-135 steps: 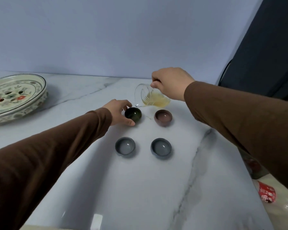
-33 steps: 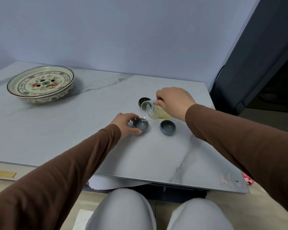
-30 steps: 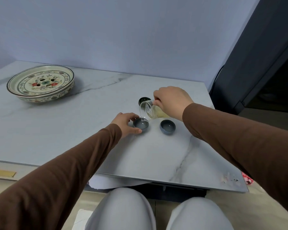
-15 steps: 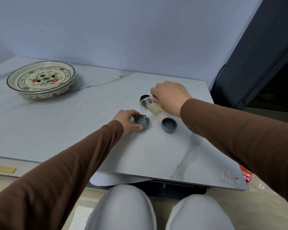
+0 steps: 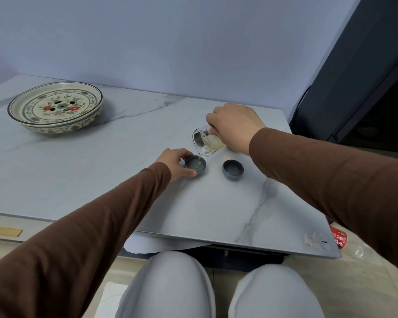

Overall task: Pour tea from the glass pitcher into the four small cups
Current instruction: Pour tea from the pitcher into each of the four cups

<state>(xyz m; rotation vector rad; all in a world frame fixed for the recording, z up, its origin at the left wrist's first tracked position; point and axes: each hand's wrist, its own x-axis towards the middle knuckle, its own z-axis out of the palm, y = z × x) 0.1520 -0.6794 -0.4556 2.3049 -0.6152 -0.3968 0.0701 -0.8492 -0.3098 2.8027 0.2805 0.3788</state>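
Observation:
My right hand [image 5: 233, 126] grips the glass pitcher [image 5: 205, 143], tipped to the left with yellow tea in it. A thin stream runs from its spout into the near left grey-blue cup [image 5: 195, 164]. My left hand [image 5: 176, 164] holds that cup by its side, thumb and fingers around it. A second grey-blue cup [image 5: 232, 169] stands to its right, apart from both hands. The two far cups are hidden behind the pitcher and my right hand.
A floral ceramic tray [image 5: 55, 106] sits at the table's back left. The marble table [image 5: 78, 168] ends close in front of my knees [image 5: 177, 283]. A red-labelled bottle [image 5: 340, 239] lies on the floor at right. A dark panel [image 5: 354, 76] stands right of the table.
Earlier the pitcher poured into the far dark green cup with my left hand on it. Both hands have since come to the near left cup. Over the last second the pitcher tipped further.

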